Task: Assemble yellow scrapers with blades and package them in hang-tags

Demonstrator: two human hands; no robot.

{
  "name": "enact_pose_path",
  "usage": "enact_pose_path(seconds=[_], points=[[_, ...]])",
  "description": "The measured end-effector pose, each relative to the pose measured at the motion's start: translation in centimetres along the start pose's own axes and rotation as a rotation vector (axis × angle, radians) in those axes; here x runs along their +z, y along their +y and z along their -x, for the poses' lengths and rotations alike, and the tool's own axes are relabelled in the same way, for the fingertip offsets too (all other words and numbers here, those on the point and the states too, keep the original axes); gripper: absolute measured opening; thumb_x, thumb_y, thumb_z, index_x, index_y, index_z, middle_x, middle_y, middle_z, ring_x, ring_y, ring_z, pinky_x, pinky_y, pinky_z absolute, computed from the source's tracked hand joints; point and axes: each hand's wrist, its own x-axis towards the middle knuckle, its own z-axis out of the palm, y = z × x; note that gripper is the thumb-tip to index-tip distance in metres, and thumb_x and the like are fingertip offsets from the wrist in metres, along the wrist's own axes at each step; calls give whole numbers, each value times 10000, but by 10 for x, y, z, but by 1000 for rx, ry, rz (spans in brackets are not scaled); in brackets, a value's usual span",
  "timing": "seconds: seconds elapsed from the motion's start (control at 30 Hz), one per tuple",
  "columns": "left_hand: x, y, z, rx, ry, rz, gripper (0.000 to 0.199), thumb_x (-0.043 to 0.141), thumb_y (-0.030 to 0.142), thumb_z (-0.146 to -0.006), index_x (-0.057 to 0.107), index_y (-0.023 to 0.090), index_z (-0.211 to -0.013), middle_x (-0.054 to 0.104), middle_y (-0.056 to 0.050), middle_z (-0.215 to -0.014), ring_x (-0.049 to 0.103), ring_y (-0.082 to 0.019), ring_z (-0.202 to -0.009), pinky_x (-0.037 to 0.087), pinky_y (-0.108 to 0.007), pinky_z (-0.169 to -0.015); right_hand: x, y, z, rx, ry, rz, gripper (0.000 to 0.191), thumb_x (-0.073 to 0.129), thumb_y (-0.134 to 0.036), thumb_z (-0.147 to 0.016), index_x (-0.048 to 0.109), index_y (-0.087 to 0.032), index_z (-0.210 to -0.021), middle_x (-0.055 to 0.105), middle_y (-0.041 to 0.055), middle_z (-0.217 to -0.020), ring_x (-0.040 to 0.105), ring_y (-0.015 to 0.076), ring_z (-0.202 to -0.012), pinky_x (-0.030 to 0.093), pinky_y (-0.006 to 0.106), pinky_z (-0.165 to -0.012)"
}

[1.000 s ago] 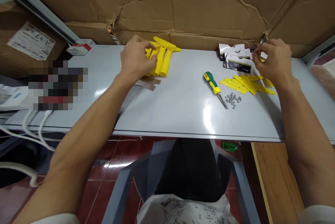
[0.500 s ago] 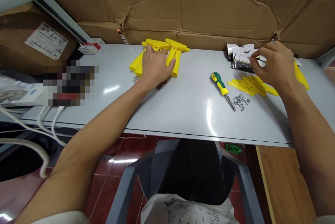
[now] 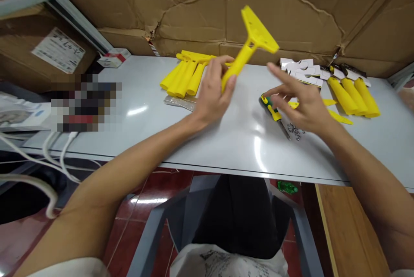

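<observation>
A yellow plastic T-shaped handle [image 3: 245,54] is up off the surface, tilted, its wide head pointing away and to the right before the brown cardboard wall [image 3: 200,14]. The left hand [image 3: 213,91] is wrapped round its lower end; half a second ago that hand was down on the group of yellow plastic handles [image 3: 186,76], so one piece appears to have been singled out from it. The rest of the group lies just to the left, with flat grey metal strips [image 3: 179,102] at its near side.

The right hand [image 3: 300,100] has come inward from the white-and-black card sleeves [image 3: 304,70]. Its fingers are spread and seem to hold nothing, well short of the raised handle, so it looks free. It overlaps the green-and-yellow screwdriver [image 3: 274,114]; whether they touch cannot be told. Small silver screws [image 3: 296,132] lie beside the tip, and flat yellow plastic pieces [image 3: 340,117] are partly hidden. Farther right, three yellow tapered handles [image 3: 355,97] now show fully on the pale grey surface [image 3: 210,143].
</observation>
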Motion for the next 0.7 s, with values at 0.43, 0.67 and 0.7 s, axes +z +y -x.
enact_pose_path(seconds=[0.43,0.67,0.7], points=[[-11,-23,-6,-223,-226,-478,582,394,712,-1089,681,252,-1299,717,-156,-1307,572,-395,-1371,478,-589,-1191,15,-7,4,140,232,-146,465,562,-546,-1117,723,-338,-1501,803,82,-1273,786,263,-1030,724,408,-760],[-6,-30,-5,-321,-356,-659,607,534,502,-1038,562,188,-1557,691,-225,-1398,466,-482,-1481,415,-681,-1238,19,-2,3,100,247,-43,430,564,-467,-1120,746,-316,-1479,830,77,-1187,782,232,-936,709,395,-726],[-4,-31,-4,-322,-364,-643,578,504,439,-1045,556,188,-1563,674,-230,-1406,475,-480,-1475,420,-684,-1232,19,-2,3,92,247,-33,422,564,-444,-1120,751,-310,-1474,833,73,-1180,781,223,-921,709,392,-732]])
